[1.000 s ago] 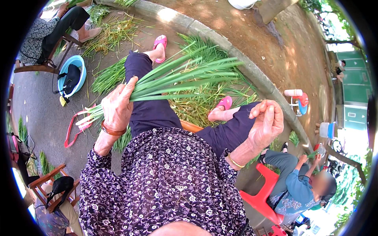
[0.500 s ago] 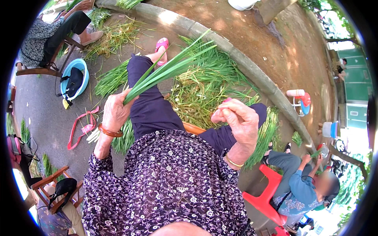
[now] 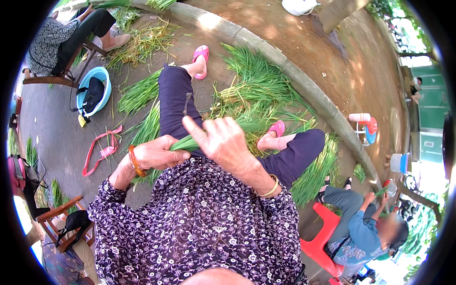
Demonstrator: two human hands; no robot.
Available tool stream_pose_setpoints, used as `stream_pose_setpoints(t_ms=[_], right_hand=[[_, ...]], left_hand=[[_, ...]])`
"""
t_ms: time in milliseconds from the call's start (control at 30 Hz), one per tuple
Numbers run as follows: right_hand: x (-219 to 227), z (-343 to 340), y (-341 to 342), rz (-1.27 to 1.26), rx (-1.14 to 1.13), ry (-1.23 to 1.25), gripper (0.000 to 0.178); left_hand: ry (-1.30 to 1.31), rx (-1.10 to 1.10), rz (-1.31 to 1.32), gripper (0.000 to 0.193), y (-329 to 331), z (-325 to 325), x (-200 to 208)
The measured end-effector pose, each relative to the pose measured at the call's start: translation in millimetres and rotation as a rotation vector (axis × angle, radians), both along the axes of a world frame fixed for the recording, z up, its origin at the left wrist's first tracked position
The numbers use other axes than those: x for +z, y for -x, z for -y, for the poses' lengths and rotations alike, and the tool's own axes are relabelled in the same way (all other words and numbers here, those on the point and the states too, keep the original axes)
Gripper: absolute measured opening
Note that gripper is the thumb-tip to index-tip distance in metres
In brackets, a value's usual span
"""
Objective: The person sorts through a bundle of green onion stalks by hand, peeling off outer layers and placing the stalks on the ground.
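Observation:
My left hand (image 3: 164, 151), an amber bracelet at its wrist, is closed round a bunch of Chinese chives (image 3: 186, 144) held across my lap. My right hand (image 3: 227, 145), with a pale bangle, lies over the same bunch. Its thumb side stretches out while the other fingers bend down over the leaves, partly hidden and a little blurred. The leaf ends (image 3: 254, 124) come out beyond this hand, smeared by motion. My knees in dark trousers (image 3: 178, 102) are spread on either side, with pink sandals (image 3: 201, 58) on my feet.
Heaps of green chives (image 3: 259, 73) and yellowed leaves lie before me, beside a curved kerb (image 3: 270, 52). To the left are a blue basin (image 3: 105, 90) holding a black bag and a red strap (image 3: 97, 149). A seated co-worker (image 3: 363, 237) is at right, by a red stool (image 3: 319, 247).
My right hand has moved left from above my right knee onto the bunch. The bunch has swung down from pointing up and right. My right foot now shows between the knees.

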State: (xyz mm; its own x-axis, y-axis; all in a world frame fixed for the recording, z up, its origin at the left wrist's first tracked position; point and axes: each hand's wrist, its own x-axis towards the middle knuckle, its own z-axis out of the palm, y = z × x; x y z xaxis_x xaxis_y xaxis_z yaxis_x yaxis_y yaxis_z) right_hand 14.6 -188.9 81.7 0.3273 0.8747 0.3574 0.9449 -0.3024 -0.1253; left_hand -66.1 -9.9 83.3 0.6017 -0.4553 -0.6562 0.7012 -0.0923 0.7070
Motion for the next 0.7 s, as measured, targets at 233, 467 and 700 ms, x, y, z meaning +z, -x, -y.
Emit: stream_pose_setpoints(t_ms=[233,467,700], right_hand=[[-30.7,14.8,-21.3,0.031,-0.034,-0.056,0.018],[-33.9,30.2,-44.1,-0.017,-0.139,-0.028,0.006],[-42.3,106.6,-99.5,0.032,-0.639,-0.06,0.016]], left_hand=[[0.08,-0.012,-0.012,0.029,5.3,8.5,-6.8],[-0.088,-0.02,0.14,0.031,7.4,2.4,-4.0],[-0.233,0.193,0.247,0.029,24.8,-42.6,2.7]])
